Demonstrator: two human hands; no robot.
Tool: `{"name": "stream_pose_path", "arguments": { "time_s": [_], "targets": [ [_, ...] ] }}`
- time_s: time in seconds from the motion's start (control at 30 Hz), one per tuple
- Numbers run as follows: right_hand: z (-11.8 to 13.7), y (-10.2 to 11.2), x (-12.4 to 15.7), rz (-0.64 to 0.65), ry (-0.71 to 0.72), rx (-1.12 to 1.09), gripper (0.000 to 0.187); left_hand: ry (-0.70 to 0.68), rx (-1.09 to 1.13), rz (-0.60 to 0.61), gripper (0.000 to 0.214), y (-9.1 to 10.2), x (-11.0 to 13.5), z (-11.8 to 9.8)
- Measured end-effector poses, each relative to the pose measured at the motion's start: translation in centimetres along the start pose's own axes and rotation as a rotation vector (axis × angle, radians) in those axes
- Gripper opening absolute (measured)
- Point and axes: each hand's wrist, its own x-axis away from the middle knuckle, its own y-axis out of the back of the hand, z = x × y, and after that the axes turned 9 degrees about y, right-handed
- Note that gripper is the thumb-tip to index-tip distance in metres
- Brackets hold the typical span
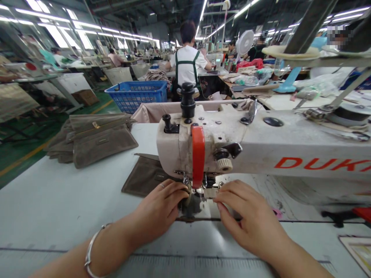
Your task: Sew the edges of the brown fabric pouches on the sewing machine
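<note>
A white sewing machine (261,150) with a red guard (198,156) stands on the pale table (58,208). A brown fabric piece (145,175) lies under its head. My left hand (160,210), wearing a ring and a bracelet, has its fingers curled beside the needle and presser foot (199,189), pressing on something small I cannot make out. Just right of the foot, my right hand (249,216) has its fingers drawn together, fingertips at the metal plate.
A stack of brown fabric pieces (92,139) lies at the table's far left. Behind it stands a blue basket (136,94). A person in a white shirt with green straps (188,61) sits ahead with their back turned. Cluttered worktables (290,92) fill the right.
</note>
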Motion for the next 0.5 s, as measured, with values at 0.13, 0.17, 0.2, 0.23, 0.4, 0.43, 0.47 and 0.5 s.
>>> {"name": "stream_pose_path", "arguments": {
  "time_s": [0.13,0.17,0.2,0.23,0.4,0.43,0.47,0.5],
  "targets": [
    [0.2,-0.2,-0.1,0.082,-0.011,-0.005,0.015,0.054,0.048,-0.024,0.022,0.0,-0.4,0.4],
    [0.3,-0.5,-0.2,0.101,-0.017,-0.007,0.016,0.084,0.068,-0.015,0.019,0.0,-0.5,0.5],
    [0.4,-0.7,-0.2,0.110,-0.018,-0.006,0.016,0.113,0.085,-0.002,0.017,0.0,-0.5,0.6],
    [0.5,-1.0,-0.3,0.111,-0.013,-0.003,0.016,0.133,0.100,0.012,0.016,0.0,-0.6,0.7],
    [0.6,-3.2,-1.0,0.067,0.078,0.127,0.007,0.155,0.150,0.064,0.016,0.1,-0.7,0.7],
    [0.5,-3.7,-1.2,0.082,0.090,0.180,0.005,0.145,0.154,0.064,0.016,0.0,-0.8,0.6],
    [0.4,-4.2,-1.4,0.106,0.102,0.231,0.004,0.132,0.154,0.058,0.015,0.0,-0.8,0.5],
    [0.4,-4.6,-1.5,0.133,0.115,0.271,0.004,0.112,0.149,0.045,0.014,0.0,-0.9,0.5]
  ]
}}
